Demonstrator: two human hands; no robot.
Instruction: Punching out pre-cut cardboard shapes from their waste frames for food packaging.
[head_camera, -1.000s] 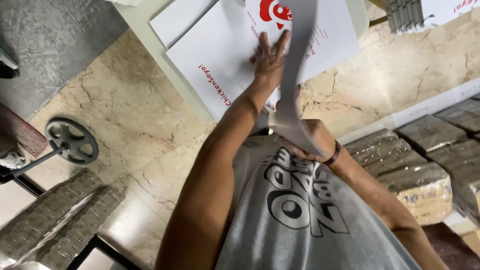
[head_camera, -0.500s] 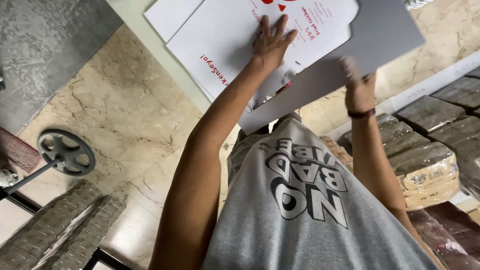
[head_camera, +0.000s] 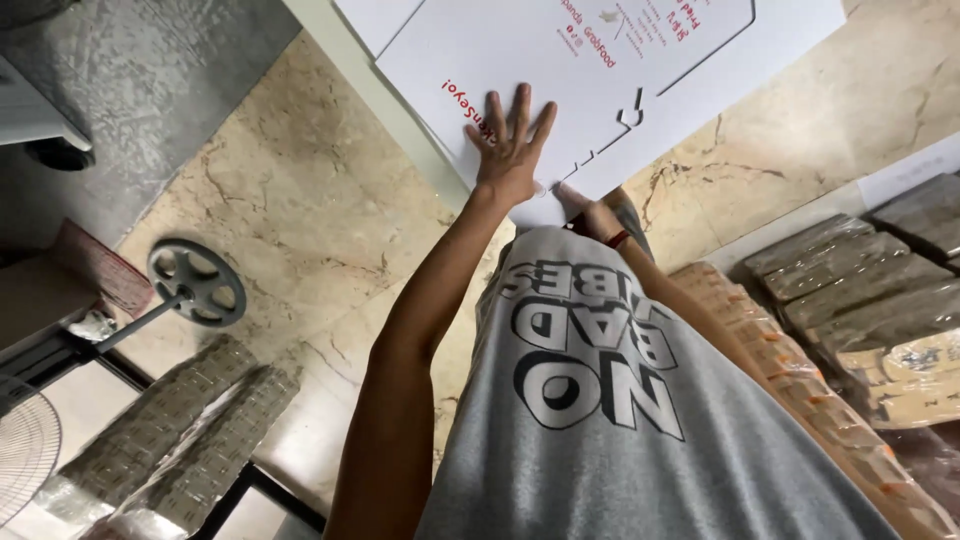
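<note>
Here the left hand (head_camera: 510, 150) lies flat with fingers spread, pressing on a white die-cut cardboard sheet (head_camera: 600, 70) that rests on the tabletop (head_camera: 345, 60). The right hand (head_camera: 585, 208) sits just beside it at the sheet's near edge, mostly hidden, so I cannot tell its grip. Wrapped bundles (head_camera: 860, 290) lie well right of both hands.

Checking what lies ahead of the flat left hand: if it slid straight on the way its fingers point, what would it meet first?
The left hand lies flat on the white die-cut cardboard sheet, fingers pointing up the frame. It would likely meet only more sheet and its red print.
</note>
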